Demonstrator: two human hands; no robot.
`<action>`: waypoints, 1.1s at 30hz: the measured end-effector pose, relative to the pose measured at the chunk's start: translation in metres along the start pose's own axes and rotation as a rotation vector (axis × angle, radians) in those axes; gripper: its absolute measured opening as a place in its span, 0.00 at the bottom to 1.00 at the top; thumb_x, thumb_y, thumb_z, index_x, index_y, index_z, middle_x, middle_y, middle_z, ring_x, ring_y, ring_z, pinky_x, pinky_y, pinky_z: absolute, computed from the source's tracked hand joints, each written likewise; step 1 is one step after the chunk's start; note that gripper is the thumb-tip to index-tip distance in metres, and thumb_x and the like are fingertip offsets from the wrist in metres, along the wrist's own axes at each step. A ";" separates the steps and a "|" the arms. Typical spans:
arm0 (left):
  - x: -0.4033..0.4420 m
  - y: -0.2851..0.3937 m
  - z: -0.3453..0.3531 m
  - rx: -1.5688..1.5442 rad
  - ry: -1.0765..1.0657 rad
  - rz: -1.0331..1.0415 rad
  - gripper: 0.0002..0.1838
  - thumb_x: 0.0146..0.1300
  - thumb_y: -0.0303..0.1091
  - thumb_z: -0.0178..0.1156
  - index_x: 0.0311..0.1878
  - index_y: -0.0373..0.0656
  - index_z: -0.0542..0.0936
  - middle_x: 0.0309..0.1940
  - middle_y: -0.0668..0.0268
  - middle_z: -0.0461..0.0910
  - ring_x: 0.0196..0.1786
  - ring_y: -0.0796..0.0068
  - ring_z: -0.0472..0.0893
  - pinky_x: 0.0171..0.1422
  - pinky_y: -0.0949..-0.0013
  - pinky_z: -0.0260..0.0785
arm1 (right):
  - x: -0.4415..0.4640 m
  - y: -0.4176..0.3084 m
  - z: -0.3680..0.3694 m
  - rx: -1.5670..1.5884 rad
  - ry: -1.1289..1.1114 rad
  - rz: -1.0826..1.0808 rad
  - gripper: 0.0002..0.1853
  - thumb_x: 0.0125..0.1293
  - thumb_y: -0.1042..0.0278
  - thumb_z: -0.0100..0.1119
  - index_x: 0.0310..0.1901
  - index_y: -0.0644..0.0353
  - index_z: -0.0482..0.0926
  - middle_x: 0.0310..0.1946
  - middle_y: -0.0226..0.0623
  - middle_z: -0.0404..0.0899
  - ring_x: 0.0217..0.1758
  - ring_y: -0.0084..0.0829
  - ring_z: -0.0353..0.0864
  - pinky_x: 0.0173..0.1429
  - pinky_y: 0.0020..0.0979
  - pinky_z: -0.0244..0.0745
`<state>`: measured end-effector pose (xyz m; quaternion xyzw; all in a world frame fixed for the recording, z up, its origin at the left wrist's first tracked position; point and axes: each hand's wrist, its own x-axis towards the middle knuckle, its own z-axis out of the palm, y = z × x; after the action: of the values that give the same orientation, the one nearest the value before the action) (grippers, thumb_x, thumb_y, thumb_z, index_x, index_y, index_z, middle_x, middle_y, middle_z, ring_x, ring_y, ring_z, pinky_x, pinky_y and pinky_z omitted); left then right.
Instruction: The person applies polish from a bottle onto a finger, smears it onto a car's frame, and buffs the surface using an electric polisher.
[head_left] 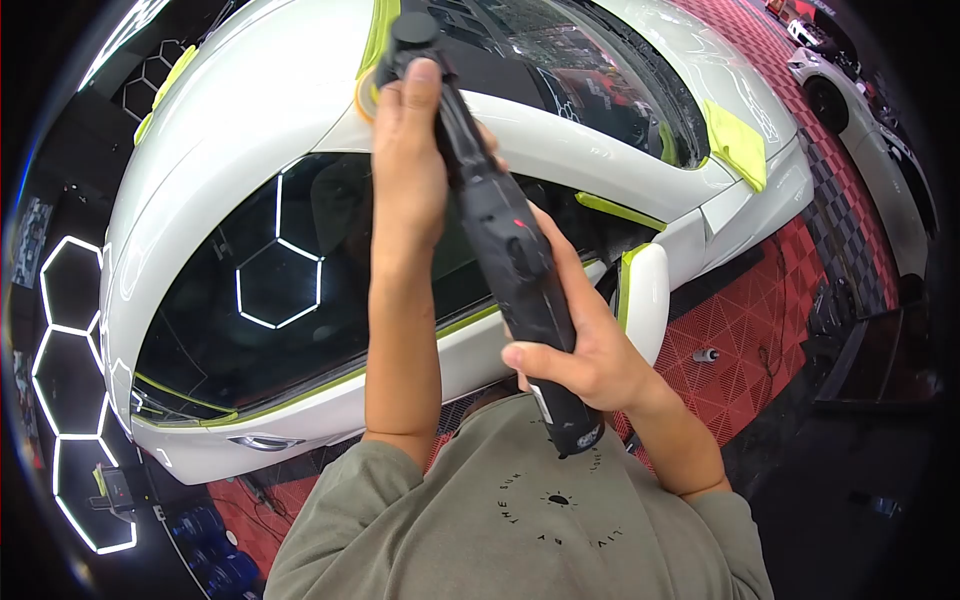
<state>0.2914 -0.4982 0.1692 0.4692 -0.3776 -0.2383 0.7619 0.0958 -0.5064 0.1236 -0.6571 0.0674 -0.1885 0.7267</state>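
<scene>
"Where do we have the handheld polisher (pixel 505 235)?"

"Above the white car (pixel 240 80), slanting past its side window, with its round pad (pixel 364 97) at the roof edge. We cannot tell whether the pad touches the paint."

"And our fingers?"

"On our left hand (pixel 410 150) they curl around the polisher's head, thumb laid along the top. Our right hand (pixel 595 350) wraps the handle, thumb across the near side; most of its other fingers are hidden behind the body, so we cannot tell how they sit."

"What else do we see around the car?"

"Yellow-green tape (pixel 290 402) edges its side window, a yellow-green cloth (pixel 737 147) lies on its hood near the windshield, and a small bottle (pixel 706 355) is on the red floor tiles (pixel 740 310) beside it."
</scene>
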 end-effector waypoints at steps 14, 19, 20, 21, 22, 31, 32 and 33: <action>-0.030 -0.103 0.081 0.008 -0.313 -0.314 0.23 0.75 0.52 0.51 0.48 0.36 0.66 0.24 0.63 0.74 0.22 0.77 0.76 0.27 0.72 0.69 | -0.066 0.080 0.002 0.310 0.459 0.008 0.52 0.64 0.75 0.59 0.78 0.47 0.30 0.38 0.41 0.71 0.27 0.27 0.78 0.33 0.30 0.81; -0.028 -0.130 0.087 0.107 -0.385 -0.271 0.26 0.75 0.55 0.50 0.48 0.35 0.68 0.27 0.60 0.75 0.29 0.74 0.77 0.36 0.69 0.70 | -0.066 0.085 0.014 0.357 0.536 0.013 0.50 0.65 0.74 0.58 0.77 0.46 0.31 0.38 0.41 0.70 0.28 0.28 0.78 0.33 0.31 0.82; -0.027 -0.130 0.089 0.121 -0.442 -0.295 0.27 0.75 0.56 0.49 0.48 0.34 0.68 0.28 0.60 0.75 0.31 0.73 0.77 0.39 0.68 0.70 | -0.064 0.089 0.018 0.337 0.573 -0.002 0.45 0.65 0.75 0.56 0.74 0.47 0.37 0.40 0.42 0.70 0.27 0.31 0.80 0.33 0.32 0.83; -0.026 -0.129 0.088 0.135 -0.498 -0.315 0.28 0.75 0.57 0.48 0.48 0.34 0.69 0.28 0.59 0.75 0.34 0.73 0.76 0.41 0.68 0.70 | -0.062 0.091 0.021 0.316 0.608 -0.021 0.39 0.64 0.76 0.54 0.71 0.48 0.42 0.42 0.43 0.69 0.27 0.33 0.81 0.32 0.34 0.84; -0.028 -0.128 0.088 0.192 -0.529 -0.337 0.28 0.75 0.57 0.48 0.47 0.34 0.69 0.29 0.59 0.75 0.34 0.73 0.76 0.43 0.68 0.69 | -0.060 0.093 0.024 0.316 0.606 -0.024 0.39 0.64 0.76 0.54 0.71 0.48 0.42 0.42 0.43 0.69 0.27 0.33 0.81 0.32 0.34 0.84; -0.036 -0.082 0.043 0.066 -0.466 -0.314 0.22 0.77 0.52 0.47 0.48 0.39 0.69 0.22 0.66 0.74 0.20 0.78 0.75 0.25 0.74 0.69 | -0.040 0.108 0.065 0.262 0.599 -0.108 0.51 0.64 0.78 0.57 0.77 0.49 0.30 0.39 0.40 0.71 0.30 0.27 0.78 0.35 0.30 0.81; -0.038 -0.066 0.031 0.076 -0.456 -0.329 0.22 0.77 0.50 0.47 0.50 0.36 0.68 0.26 0.66 0.73 0.23 0.80 0.75 0.28 0.73 0.68 | -0.035 0.110 0.070 0.207 0.557 -0.110 0.53 0.63 0.80 0.57 0.78 0.49 0.27 0.45 0.42 0.70 0.32 0.26 0.78 0.36 0.29 0.80; -0.039 -0.052 0.022 0.071 -0.429 -0.318 0.21 0.77 0.51 0.47 0.50 0.37 0.68 0.25 0.66 0.73 0.23 0.80 0.75 0.27 0.74 0.68 | -0.031 0.107 0.077 0.215 0.546 -0.117 0.53 0.63 0.80 0.57 0.78 0.49 0.27 0.45 0.42 0.70 0.32 0.26 0.78 0.36 0.29 0.80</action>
<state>0.2498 -0.5051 0.1146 0.4879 -0.4601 -0.4354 0.6006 0.1139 -0.4168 0.0235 -0.5041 0.2020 -0.4060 0.7350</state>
